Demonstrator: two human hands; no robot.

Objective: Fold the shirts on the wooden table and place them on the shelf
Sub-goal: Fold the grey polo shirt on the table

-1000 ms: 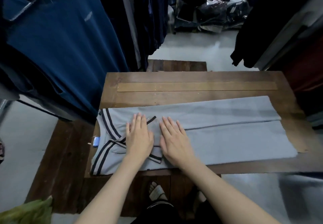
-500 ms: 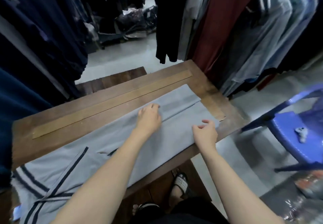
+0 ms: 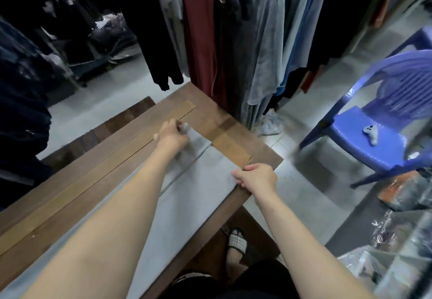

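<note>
A long grey shirt [image 3: 187, 196], folded lengthwise into a narrow strip, lies across the wooden table [image 3: 247, 135]. My left hand [image 3: 171, 134] grips the far corner of its bottom hem, and that corner is lifted a little off the wood. My right hand [image 3: 256, 178] pinches the near corner of the same hem at the table's front edge. The collar end of the shirt is out of view to the left. No shelf is in view.
Hanging clothes [image 3: 233, 41] crowd the table's far right corner. A blue plastic chair [image 3: 374, 130] with a small white object [image 3: 370, 134] on its seat stands to the right. Plastic-wrapped bundles [image 3: 397, 240] lie on the floor at lower right. My sandalled foot [image 3: 236, 242] shows under the table.
Both hands left the collar end and travelled to the hem end. They have now closed on the two hem corners, and the far corner has risen off the table.
</note>
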